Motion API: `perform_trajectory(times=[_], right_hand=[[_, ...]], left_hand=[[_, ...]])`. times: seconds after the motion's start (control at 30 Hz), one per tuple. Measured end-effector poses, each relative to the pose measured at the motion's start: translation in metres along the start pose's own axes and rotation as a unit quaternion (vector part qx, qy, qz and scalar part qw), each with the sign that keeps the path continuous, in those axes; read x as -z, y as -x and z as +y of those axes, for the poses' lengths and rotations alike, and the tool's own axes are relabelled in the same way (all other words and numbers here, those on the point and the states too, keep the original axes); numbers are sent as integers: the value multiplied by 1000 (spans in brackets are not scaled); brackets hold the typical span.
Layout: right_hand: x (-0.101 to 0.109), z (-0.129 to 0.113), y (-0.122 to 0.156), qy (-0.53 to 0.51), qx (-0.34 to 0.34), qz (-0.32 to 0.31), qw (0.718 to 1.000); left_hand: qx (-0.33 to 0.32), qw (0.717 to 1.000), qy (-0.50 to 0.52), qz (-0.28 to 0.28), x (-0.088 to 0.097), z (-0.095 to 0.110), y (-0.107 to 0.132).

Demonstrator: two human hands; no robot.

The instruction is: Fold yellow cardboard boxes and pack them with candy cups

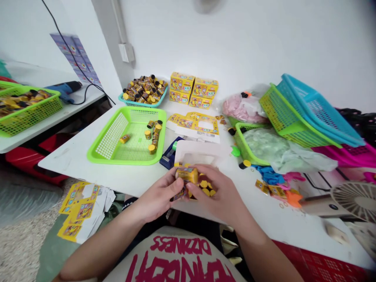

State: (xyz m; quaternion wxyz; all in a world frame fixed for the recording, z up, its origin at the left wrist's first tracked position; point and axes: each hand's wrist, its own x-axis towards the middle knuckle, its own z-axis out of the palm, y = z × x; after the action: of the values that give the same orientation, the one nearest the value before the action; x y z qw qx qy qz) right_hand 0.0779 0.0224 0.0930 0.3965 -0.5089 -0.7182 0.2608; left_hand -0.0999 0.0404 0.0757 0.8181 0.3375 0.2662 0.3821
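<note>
Both my hands meet at the near edge of the white table (88, 164). My left hand (157, 197) and my right hand (219, 194) are closed around a bunch of small yellow-capped tubes (195, 182), one lying across the top. Just behind them lies an unfolded white carton with a window cut-out (199, 150). A green basket (117, 137) to the left holds a few more of the tubes (153, 135).
A teal basket (143, 92) full of tubes and stacked yellow boxes (194, 90) stand at the back. Flat printed cartons (195, 123) lie mid-table, more on the floor (82, 209). Green and blue baskets (305, 111), plastic bags and a small fan (354, 199) crowd the right.
</note>
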Motion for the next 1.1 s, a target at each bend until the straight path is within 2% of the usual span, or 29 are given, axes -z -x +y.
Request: perform_trajectory(times=[0.1,0.17,0.2,0.27,0.37,0.43,0.47,0.57,0.67,0.7,0.77,0.83,0.9,0.93,1.03,1.1], right_hand=[[9,10,3,-86,-60,35,994],[13,15,7,-135,-90,-13,987],[13,16,8,-154,-99,-57,981],[10,17,12,-202,-109,-142,963],[3,17,16,-283,-124,-179,934],[1,17,18,-296,-122,-186,929],[2,17,20,-286,-115,-198,930],[6,16,22,-224,-77,-240,941],[13,16,21,-138,-46,-232,962],[17,18,19,-91,-37,-212,972],[26,24,14,37,-17,-151,988],[35,33,7,168,6,-92,981],[41,44,1,246,12,-75,966],[41,49,-1,269,7,-82,960],[31,61,-6,339,-20,-100,935],[22,65,-7,393,-25,-95,915]], left_hand=[[-49,997,-1,65,1,-1,-2],[-127,989,-4,74,4,-6,-4],[-177,983,-19,53,6,-9,-5],[-271,957,-99,-29,10,-16,-6],[-355,881,-271,-154,13,-22,-7],[-363,841,-352,-191,13,-21,-7],[-359,831,-376,-199,13,-18,-7],[-325,821,-413,-223,13,-12,-7],[-296,810,-437,-255,16,-11,-7],[-302,806,-445,-247,18,-12,-7],[-329,804,-453,-198,24,-13,-6],[-354,815,-442,-128,31,-9,-4],[-374,814,-441,-56,40,1,-3],[-390,801,-455,-18,45,8,-3],[-433,724,-528,100,60,36,-6],[-436,687,-554,175,69,55,-7]])
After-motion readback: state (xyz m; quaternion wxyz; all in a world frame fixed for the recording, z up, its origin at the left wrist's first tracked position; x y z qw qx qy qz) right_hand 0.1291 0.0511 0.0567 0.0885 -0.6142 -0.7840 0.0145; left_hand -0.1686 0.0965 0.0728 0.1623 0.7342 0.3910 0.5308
